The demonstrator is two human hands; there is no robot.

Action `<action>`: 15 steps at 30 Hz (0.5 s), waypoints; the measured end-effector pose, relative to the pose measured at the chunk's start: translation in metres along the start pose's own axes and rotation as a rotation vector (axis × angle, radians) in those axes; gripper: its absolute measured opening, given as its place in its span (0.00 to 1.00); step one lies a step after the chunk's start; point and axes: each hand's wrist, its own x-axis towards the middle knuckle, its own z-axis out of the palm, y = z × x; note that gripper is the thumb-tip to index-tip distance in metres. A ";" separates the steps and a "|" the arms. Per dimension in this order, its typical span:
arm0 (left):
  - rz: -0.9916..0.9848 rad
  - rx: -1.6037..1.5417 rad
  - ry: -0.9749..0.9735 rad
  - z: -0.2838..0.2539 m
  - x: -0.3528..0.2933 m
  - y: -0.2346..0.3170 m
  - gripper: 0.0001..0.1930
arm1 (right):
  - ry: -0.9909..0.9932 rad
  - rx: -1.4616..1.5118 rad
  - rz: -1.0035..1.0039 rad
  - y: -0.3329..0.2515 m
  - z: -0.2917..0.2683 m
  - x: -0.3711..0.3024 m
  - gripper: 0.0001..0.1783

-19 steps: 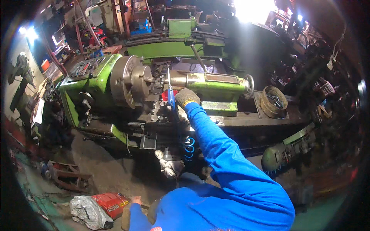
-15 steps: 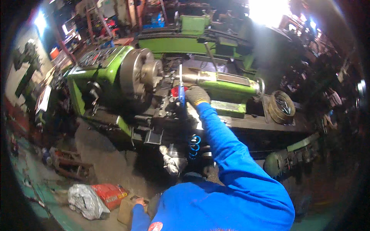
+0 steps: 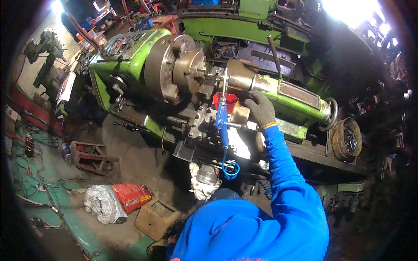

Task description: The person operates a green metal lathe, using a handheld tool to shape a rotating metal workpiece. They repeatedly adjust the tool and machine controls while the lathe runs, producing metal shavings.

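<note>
My right hand (image 3: pixel 260 108), in a dark grey knit glove, is over the lathe carriage beside the tailstock (image 3: pixel 287 95). Its fingers are apart and slightly bent, with nothing visible in them. Left of it and apart from it is a blue air blow gun (image 3: pixel 222 119), nozzle up, in front of a red container (image 3: pixel 230 101). A blue coiled hose (image 3: pixel 230 169) hangs from its lower end. Of my left hand, only a small patch (image 3: pixel 172 239) seems to show beside my blue clothing at the lower edge; its fingers are hidden.
The chuck (image 3: pixel 161 65) is on the lathe's left. A white cloth (image 3: pixel 202 189) lies around a round metal part below the carriage. On the floor are a red-and-white sack (image 3: pixel 130 198) and a tan box (image 3: pixel 157 217). A round tin (image 3: pixel 347 139) stands at the right.
My right hand has moved right, away from the blow gun it was at. The whole view has shifted, and the sleeve at lower left is now mostly hidden.
</note>
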 end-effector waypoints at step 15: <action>0.076 -0.327 0.247 0.013 -0.053 0.015 0.12 | -0.565 -0.540 -0.267 -0.015 0.072 0.070 0.12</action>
